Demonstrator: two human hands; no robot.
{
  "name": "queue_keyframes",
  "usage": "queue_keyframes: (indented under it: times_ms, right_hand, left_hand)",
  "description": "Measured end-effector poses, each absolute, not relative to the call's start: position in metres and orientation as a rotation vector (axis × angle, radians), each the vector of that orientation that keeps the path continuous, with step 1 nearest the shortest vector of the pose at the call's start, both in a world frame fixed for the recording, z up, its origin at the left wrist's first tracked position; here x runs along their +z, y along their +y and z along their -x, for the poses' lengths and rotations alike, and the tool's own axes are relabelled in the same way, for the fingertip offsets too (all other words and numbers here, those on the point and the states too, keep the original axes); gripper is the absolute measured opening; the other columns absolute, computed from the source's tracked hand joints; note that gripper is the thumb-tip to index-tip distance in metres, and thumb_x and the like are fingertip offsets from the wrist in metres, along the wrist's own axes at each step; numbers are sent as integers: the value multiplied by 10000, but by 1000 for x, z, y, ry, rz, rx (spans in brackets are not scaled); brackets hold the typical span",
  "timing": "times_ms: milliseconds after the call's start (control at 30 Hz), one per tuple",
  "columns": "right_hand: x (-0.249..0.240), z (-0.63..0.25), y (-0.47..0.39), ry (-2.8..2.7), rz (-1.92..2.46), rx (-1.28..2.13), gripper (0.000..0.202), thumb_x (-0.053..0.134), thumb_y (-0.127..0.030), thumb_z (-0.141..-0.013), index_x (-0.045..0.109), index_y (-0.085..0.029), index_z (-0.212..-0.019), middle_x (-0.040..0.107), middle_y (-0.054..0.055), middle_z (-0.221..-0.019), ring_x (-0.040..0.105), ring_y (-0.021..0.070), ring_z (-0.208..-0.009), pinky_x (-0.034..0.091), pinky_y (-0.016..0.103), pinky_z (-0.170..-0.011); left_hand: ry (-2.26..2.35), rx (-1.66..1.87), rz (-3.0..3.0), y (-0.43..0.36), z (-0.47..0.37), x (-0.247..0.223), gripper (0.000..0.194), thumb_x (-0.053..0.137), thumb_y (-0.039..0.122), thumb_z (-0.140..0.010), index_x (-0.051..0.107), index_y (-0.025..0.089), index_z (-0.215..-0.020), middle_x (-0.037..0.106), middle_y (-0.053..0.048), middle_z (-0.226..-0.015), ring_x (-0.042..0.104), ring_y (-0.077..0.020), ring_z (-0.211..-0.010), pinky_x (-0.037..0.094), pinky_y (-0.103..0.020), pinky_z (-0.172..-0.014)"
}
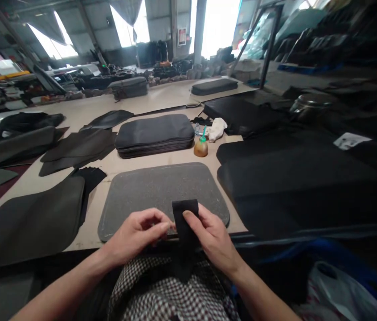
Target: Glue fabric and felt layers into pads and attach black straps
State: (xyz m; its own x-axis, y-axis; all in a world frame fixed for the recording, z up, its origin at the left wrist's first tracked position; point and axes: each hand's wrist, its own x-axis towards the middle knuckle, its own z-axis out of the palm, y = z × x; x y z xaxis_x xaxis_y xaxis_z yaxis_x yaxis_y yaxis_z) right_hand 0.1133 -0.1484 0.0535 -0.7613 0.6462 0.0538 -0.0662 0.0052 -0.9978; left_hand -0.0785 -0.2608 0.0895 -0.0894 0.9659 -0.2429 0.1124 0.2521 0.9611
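Note:
A black strip of fabric or leather (186,232) hangs from my right hand (213,232), whose thumb presses on its front near the folded top end. My left hand (143,229) is at the strip's left edge, with thumb and forefinger pinched together; whatever lies between those fingertips is too small to make out. Both hands are over the near edge of a grey rounded board (161,187) lying flat on the table. The strip's lower end falls in front of a checked cloth (165,290) at my lap.
Beyond the board sits a stack of dark rounded panels (155,133), beside a glue bottle with a green nozzle (201,145) and a crumpled white cloth (217,130). Dark sheets (41,214) lie at left. Large black pieces (302,178) cover the table's right side.

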Motion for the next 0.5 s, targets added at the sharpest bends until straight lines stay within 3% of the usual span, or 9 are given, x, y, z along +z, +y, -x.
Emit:
queue_keyframes:
  times_ms: [100,200,300,400,500]
  right_hand:
    - [54,-117,-140,-2006,620,1716,336,508,-463,-1072,716,-200,-1046,708,11,-884,633,145,-794,490,258,-699]
    - [48,-115,-138,-2072,663,1727,345,495,-451,-1073,701,-188,-989,716,16,-889,643,152,-794,496,272,-724]
    - [38,-116,-139,-1961,710,1815,299,520,-438,-1061,661,-209,-1191,739,20,-981,686,164,-873,533,279,-779]
    - [25,-124,-143,-1841,783,1877,460,512,-425,-1061,471,-241,-1481,742,30,-1020,716,173,-893,574,293,-796]
    - [11,-135,-148,-1822,909,1789,538,502,-451,-1056,421,-221,-1535,727,44,-947,724,184,-840,598,295,-760]
  left_hand:
    - [1425,1027,-920,-244,84,92,451,609,609,-977,645,202,-1168,639,-9,-771,553,-115,-592,474,-210,-499]
    - [1383,947,-900,-223,85,86,444,713,580,-916,646,173,-1079,620,5,-680,532,-99,-527,438,-187,-460]
    - [1460,918,-958,-197,94,74,402,760,535,-881,646,151,-928,619,4,-636,538,-94,-512,436,-191,-483]
    - [1578,911,-1026,-165,116,60,405,718,554,-892,665,157,-952,642,-5,-652,565,-121,-538,453,-224,-509]
    - [1761,844,-1205,-132,140,45,370,635,543,-943,686,178,-969,644,1,-658,542,-131,-545,421,-244,-536]
